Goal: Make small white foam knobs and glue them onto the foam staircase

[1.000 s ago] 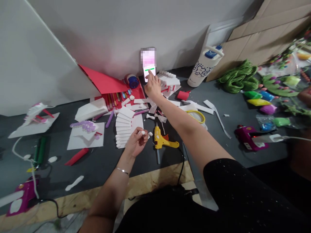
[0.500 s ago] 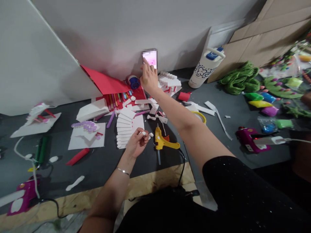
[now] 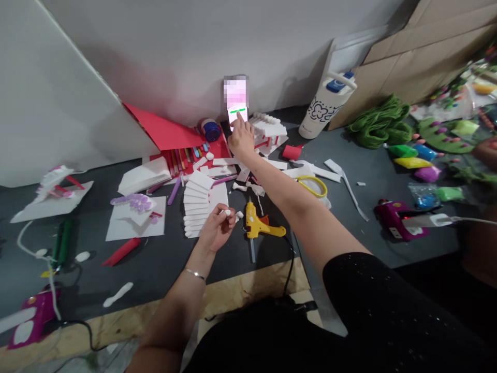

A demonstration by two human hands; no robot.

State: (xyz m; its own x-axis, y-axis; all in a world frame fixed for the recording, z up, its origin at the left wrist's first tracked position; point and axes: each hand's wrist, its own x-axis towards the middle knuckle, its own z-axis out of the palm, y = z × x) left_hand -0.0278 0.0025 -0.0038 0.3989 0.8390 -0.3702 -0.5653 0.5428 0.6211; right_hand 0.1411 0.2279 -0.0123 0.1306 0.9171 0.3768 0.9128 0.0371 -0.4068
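My left hand (image 3: 216, 228) is closed, pinching a small white lump of clay (image 3: 228, 213) between thumb and fingers. A second white bit (image 3: 239, 214) shows at its fingertips. My right hand (image 3: 243, 139) reaches forward, its index finger stretched out onto the lower screen of a phone (image 3: 236, 97) leaning against the wall. Beside my left hand, white strips (image 3: 196, 212) lie fanned out like steps on a white sheet. To its right rests a yellow glue gun (image 3: 253, 223). A small white model with red legs (image 3: 268, 127) stands just right of my right hand.
A white tumbler (image 3: 321, 109) and a bundle of green yarn (image 3: 384, 123) stand at the back right. Yellow tape (image 3: 320, 187) lies under my right forearm. Two purple boxes (image 3: 399, 220) sit at the sides, with cables. At left are a purple-topped model (image 3: 134, 203) and a red piece (image 3: 122, 252).
My right hand's index finger has slid down from the phone's upper screen to its lower part, and a green bar now shows there. My left hand keeps its pinch.
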